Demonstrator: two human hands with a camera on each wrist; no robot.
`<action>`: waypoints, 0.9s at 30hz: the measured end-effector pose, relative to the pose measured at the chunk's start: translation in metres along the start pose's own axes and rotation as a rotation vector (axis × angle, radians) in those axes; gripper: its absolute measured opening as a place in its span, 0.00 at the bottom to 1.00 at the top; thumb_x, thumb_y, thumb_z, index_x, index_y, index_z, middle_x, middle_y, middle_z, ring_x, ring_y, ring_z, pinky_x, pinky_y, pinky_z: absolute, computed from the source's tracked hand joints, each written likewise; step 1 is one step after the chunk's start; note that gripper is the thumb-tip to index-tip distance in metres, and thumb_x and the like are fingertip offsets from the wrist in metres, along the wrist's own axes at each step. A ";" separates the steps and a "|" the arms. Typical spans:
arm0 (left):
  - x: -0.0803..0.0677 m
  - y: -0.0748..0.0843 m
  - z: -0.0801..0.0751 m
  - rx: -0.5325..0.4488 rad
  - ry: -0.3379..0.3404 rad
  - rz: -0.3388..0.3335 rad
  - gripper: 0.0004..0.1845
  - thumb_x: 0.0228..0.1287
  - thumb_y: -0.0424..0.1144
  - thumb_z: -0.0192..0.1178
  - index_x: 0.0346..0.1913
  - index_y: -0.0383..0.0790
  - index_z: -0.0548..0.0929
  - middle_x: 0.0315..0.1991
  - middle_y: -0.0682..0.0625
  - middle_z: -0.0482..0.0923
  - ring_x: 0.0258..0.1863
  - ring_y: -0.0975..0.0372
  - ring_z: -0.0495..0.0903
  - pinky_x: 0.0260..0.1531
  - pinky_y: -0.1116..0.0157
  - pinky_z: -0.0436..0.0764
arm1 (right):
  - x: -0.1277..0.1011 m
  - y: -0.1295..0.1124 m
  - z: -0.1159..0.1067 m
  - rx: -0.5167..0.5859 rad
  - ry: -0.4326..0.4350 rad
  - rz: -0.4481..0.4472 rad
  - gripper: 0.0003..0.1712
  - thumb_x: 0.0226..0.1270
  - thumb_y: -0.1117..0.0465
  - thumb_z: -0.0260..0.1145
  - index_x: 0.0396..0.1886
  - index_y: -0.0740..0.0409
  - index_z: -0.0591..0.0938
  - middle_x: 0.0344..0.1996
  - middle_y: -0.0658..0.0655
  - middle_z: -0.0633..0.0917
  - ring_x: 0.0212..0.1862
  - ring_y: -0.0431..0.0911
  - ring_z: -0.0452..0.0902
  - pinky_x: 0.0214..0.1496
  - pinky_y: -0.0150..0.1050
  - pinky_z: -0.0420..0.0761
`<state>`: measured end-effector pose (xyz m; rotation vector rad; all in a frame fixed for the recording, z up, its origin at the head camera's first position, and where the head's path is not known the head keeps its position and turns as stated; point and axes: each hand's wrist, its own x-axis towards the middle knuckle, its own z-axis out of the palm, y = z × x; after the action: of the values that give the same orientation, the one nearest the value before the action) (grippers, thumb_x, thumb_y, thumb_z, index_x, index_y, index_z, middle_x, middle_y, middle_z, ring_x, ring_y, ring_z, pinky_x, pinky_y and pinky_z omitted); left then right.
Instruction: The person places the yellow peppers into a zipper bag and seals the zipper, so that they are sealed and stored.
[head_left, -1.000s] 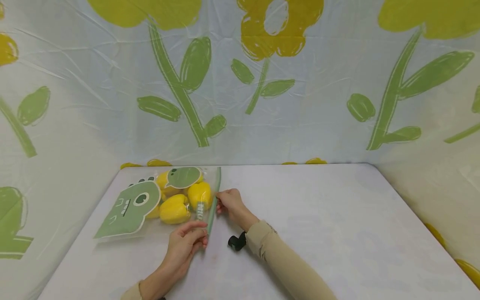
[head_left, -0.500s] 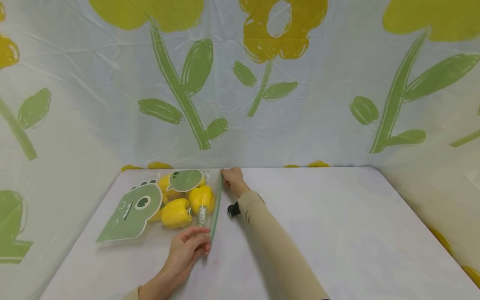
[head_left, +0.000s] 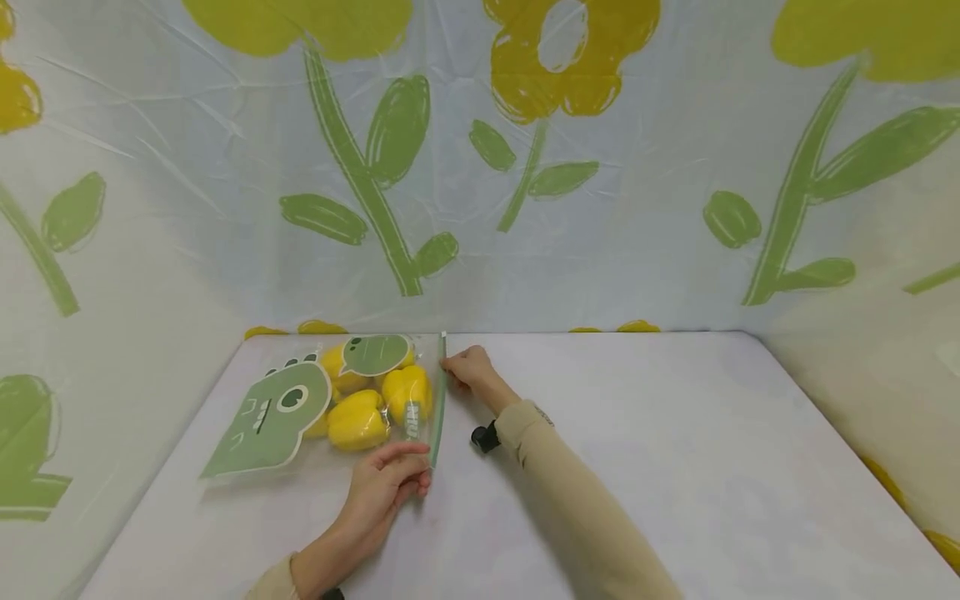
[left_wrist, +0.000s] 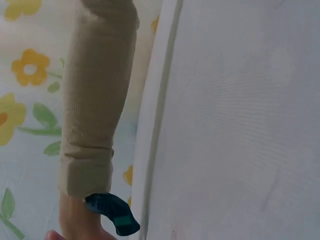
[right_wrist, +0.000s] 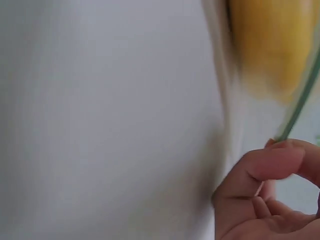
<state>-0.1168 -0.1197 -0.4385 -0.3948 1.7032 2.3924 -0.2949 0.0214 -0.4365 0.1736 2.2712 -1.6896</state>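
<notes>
A clear zip bag [head_left: 258,425] with a green monster print lies at the left of the table, its green zip edge [head_left: 441,408] facing right. Several yellow bell peppers [head_left: 358,421] are inside it. My left hand [head_left: 382,492] holds the near corner of the zip edge between thumb and fingers. Farther up that edge, just short of its far end, my right hand [head_left: 471,371] pinches the strip. The right wrist view shows the thumb and curled index finger of the right hand [right_wrist: 275,185] on the green strip [right_wrist: 302,97], with a blurred yellow pepper [right_wrist: 272,45] beyond.
The white table [head_left: 675,450] extends to the right of the bag. Behind it hangs a flower-printed cloth [head_left: 615,250]. A dark wrist-worn camera [head_left: 483,437] sits at the right cuff. In the left wrist view, a beige sleeve [left_wrist: 97,100] runs beside the table edge [left_wrist: 157,125].
My right hand went from the middle of the zip edge up to its far end, then came back slightly toward me. The left hand keeps holding the near corner.
</notes>
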 end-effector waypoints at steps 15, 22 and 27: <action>0.000 0.017 -0.030 0.155 -0.312 -0.027 0.21 0.68 0.31 0.60 0.59 0.21 0.75 0.35 0.40 0.85 0.33 0.55 0.88 0.39 0.60 0.84 | -0.046 0.009 -0.007 -0.014 -0.159 -0.054 0.14 0.67 0.64 0.65 0.22 0.65 0.80 0.16 0.54 0.76 0.19 0.43 0.73 0.25 0.33 0.78; 0.013 0.093 -0.106 0.545 -0.109 0.408 0.17 0.70 0.36 0.60 0.54 0.26 0.81 0.29 0.46 0.85 0.24 0.61 0.80 0.24 0.66 0.81 | -0.046 0.008 -0.008 0.001 -0.186 -0.032 0.12 0.68 0.64 0.65 0.25 0.67 0.81 0.17 0.54 0.77 0.20 0.43 0.74 0.25 0.33 0.79; 0.033 0.134 -0.187 0.860 0.137 0.404 0.24 0.74 0.46 0.55 0.60 0.29 0.78 0.45 0.44 0.84 0.37 0.64 0.78 0.30 0.70 0.79 | -0.047 0.010 -0.010 0.024 -0.199 -0.036 0.13 0.68 0.64 0.64 0.24 0.65 0.80 0.17 0.54 0.77 0.19 0.43 0.74 0.25 0.33 0.79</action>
<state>-0.1665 -0.3407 -0.3863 -0.0741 2.8497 1.5847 -0.2493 0.0375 -0.4283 -0.0296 2.1205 -1.6713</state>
